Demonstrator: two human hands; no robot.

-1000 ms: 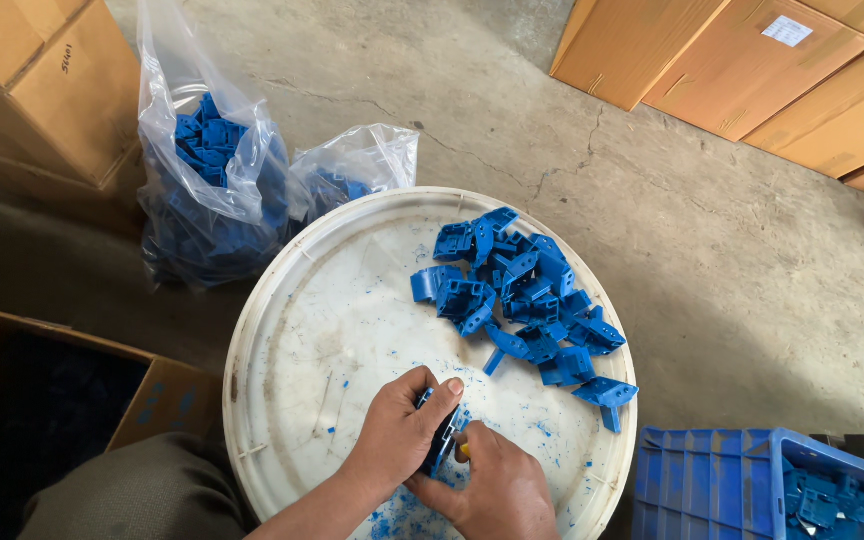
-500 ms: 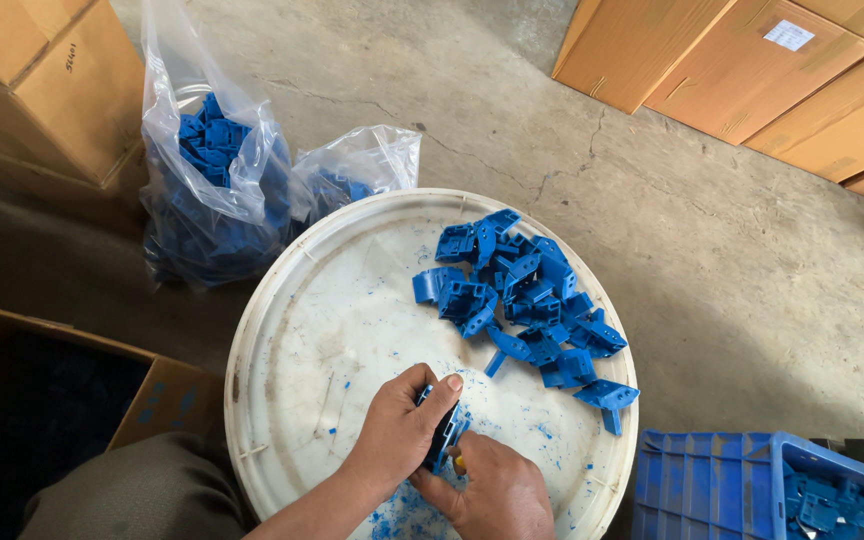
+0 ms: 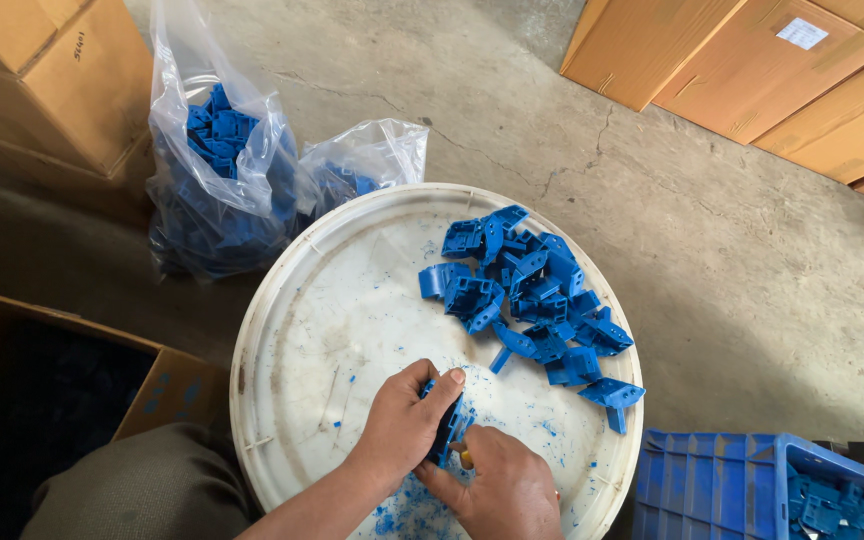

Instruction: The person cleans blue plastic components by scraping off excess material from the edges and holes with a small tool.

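Left hand [image 3: 407, 425] gripped a blue plastic part [image 3: 447, 432] at lower centre, fingers curled tight to steady it; right hand [image 3: 502, 490] closed on a small tool, hardly visible; both worked over the white round lid [image 3: 292, 330], beside the blue pile [image 3: 532, 295].

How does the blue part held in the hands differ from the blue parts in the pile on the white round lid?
The held blue part is a single piece, gripped upright by the left hand with the right hand against it; the pile of blue parts holds many pieces, lying loose and untouched. The held part is largely hidden by fingers; the pile shows fully. Both share the same blue colour and sit over the white lid.
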